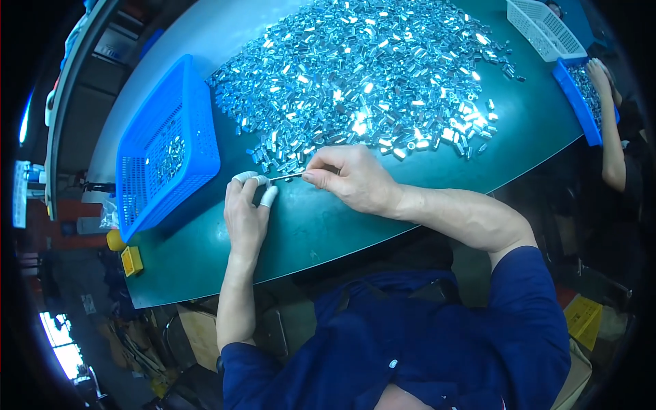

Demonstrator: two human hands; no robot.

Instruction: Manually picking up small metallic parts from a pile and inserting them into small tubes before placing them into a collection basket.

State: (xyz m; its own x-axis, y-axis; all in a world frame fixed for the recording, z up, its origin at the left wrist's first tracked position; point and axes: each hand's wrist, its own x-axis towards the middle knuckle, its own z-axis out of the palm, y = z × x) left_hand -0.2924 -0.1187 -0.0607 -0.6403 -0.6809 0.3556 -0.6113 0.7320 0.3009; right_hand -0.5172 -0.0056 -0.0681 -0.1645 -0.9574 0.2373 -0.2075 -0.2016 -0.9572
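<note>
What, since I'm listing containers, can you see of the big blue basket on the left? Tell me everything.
The basket is bright blue and looks like plastic, with slotted walls, rounded corners and an open top. It stands on the green table, left of the metal pile. Small shiny pieces lie inside. Neither the left hand nor the right hand touches it; whether the pile does is hard to tell. The fisheye view bends its edges.

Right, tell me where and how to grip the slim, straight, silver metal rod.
I'd pinch the rod near its right end, coming from the right, as the right hand does: it is slim, lies crosswise, with the left hand, in white finger covers, at its left end.
</note>
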